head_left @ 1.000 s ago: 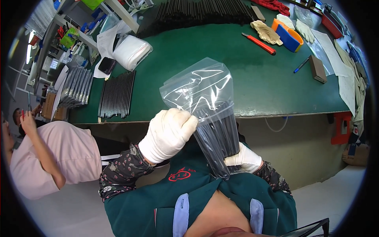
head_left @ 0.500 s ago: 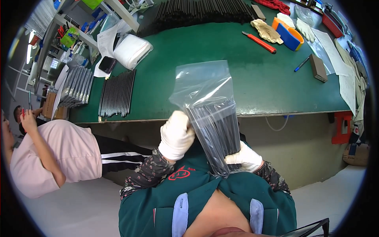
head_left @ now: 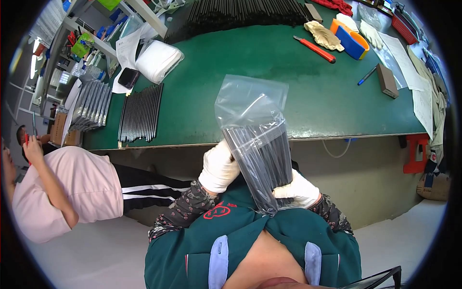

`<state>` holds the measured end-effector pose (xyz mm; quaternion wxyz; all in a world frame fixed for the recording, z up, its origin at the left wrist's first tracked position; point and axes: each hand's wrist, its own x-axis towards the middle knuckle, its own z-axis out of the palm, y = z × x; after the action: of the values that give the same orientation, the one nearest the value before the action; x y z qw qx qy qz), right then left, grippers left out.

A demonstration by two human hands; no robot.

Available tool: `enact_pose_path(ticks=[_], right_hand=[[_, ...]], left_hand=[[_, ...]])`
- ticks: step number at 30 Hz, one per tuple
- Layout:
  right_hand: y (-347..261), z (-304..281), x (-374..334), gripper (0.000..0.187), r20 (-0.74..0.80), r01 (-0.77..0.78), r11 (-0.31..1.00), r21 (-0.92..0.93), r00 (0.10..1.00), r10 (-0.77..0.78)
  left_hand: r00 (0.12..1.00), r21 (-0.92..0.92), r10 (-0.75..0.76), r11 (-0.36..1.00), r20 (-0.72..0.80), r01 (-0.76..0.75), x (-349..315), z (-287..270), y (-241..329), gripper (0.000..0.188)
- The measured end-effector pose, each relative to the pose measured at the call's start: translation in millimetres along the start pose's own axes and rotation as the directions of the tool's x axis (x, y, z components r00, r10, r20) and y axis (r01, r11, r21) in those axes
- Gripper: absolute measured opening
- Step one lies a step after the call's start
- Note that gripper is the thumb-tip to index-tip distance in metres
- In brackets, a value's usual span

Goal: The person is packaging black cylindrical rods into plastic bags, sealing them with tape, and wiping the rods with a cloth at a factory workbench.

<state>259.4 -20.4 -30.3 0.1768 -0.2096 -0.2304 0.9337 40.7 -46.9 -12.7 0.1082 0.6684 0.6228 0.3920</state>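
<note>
In front of my chest is a clear plastic bag (head_left: 260,154) packed with thin black rods, tilted, its loose upper end (head_left: 250,98) folded over toward the green table. My gloved right hand (head_left: 297,191) grips its lower right side, thumb across the front. At the upper left side my gloved left hand (head_left: 219,166) holds the bag's edge, with its fingers mostly hidden behind the bag. A row of loose black rods (head_left: 140,113) lies on the green table (head_left: 202,72) to the left.
A large heap of black rods (head_left: 245,12) lies along the back. Filled bags (head_left: 91,103) are stacked at far left, near a phone (head_left: 128,77) and white wrapped bundle (head_left: 159,61). A red cutter (head_left: 315,49), tape roll (head_left: 351,41) and pen (head_left: 367,76) lie right. A co-worker (head_left: 70,188) stands left.
My left hand has shifted slightly right and up, its fingers passing behind the bag's edge. The bag's loose top has crumpled and leaned a little right. My right hand keeps its grip.
</note>
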Motion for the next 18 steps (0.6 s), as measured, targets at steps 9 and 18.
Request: enact_pose_path(ticks=[9,18], right_hand=[[3.0,-2.1,1.9,0.059,-0.017,0.046,0.999,0.006,0.999,-0.046],[5.6,0.5,0.7,0.059,-0.055,0.001,1.0,-0.022,0.998,-0.003]], left_hand=[[0.858,0.198,0.465,0.84,0.217,-0.505,15.9,-38.8,17.3,0.013],[0.838,0.265,0.37,0.829,0.402,-0.493,62.5,-35.5,66.5,0.021]])
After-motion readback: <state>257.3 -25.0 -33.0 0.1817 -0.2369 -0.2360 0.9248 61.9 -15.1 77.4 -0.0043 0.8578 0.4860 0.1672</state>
